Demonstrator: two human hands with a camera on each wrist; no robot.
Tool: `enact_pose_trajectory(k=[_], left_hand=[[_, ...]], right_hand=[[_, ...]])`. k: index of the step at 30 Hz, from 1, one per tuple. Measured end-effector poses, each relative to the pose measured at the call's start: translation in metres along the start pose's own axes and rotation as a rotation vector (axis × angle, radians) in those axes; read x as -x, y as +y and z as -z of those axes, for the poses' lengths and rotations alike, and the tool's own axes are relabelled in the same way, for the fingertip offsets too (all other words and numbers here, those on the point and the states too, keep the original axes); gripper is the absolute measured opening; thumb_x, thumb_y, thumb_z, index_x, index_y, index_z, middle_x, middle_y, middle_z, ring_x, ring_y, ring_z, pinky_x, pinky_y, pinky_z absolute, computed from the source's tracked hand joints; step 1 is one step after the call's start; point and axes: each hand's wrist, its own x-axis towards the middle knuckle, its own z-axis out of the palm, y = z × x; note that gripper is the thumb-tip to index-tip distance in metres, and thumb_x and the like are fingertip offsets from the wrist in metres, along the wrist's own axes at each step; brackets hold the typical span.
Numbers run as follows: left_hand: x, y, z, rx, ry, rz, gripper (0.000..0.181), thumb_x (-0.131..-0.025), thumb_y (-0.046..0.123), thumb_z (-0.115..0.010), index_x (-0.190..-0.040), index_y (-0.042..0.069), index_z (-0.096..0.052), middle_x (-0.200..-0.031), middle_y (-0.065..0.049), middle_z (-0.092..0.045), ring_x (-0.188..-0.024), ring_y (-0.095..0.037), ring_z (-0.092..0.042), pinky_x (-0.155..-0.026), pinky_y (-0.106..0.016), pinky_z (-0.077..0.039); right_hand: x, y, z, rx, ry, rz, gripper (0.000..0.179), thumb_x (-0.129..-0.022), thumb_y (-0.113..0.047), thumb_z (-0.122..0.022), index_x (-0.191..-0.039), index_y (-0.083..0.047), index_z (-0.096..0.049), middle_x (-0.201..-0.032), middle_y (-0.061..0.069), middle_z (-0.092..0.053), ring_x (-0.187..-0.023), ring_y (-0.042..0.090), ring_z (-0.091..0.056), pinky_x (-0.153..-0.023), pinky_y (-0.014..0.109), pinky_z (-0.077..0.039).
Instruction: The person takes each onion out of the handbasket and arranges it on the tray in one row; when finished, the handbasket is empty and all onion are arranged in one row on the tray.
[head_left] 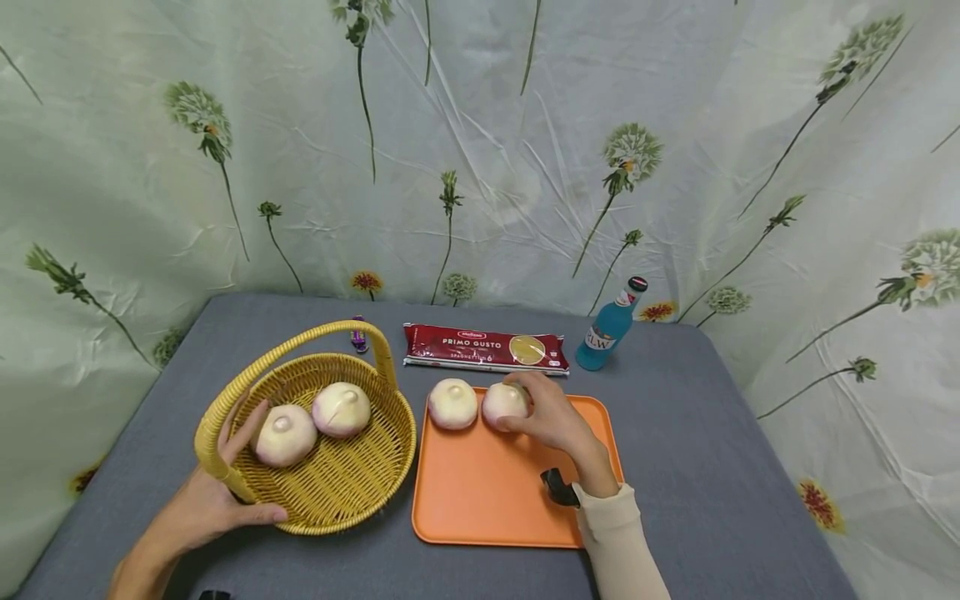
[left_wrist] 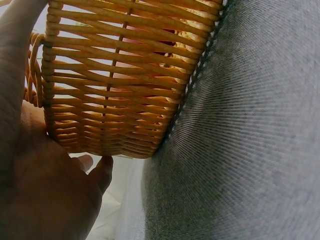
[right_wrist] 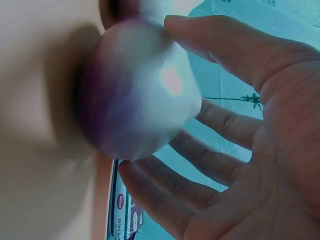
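Note:
My left hand (head_left: pixel 206 500) grips the near left side of a yellow wicker basket (head_left: pixel 405 450) with a tall arched handle. The thumb lies outside below the rim, and the other fingers reach over it beside the handle's foot. Inside the basket sit two white-and-purple turnips, one (head_left: pixel 285 435) by those fingers and another (head_left: pixel 342 409) behind it. On an orange tray (head_left: pixel 480 508), my right hand (head_left: pixel 551 412) pinches a turnip (head_left: pixel 504 405) between thumb and curved fingers. A further turnip (head_left: pixel 452 404) rests just left of it, at the tray's far left corner.
Behind the tray lies a red spaghetti packet (head_left: pixel 486 348). A blue bottle (head_left: pixel 609 327) with a black cap stands at the back right. A small purple wrapped item (head_left: pixel 358 337) lies behind the basket handle. A floral curtain (head_left: pixel 480 167) hangs behind the grey-covered table (head_left: pixel 712 467).

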Motion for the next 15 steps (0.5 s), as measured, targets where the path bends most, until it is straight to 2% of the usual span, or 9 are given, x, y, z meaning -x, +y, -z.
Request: enact_pose_trajectory(k=[15], left_hand=[[0.0007,-0.002,-0.0007,0.01,-0.01,0.015,0.14,-0.049,0.01,-0.099,-0.162,0.011,-0.015,-0.164,-0.028,0.0,-0.147,0.002,0.005,-0.104,-0.005,0.0]], right_hand=[[0.0,0.0001,-0.0004,-0.002,0.008,0.014,0.05,-0.082,-0.026,-0.084,-0.125,-0.009,-0.064,-0.13,0.01,-0.063,-0.12,0.03,-0.055,-0.103,0.051,-0.044]])
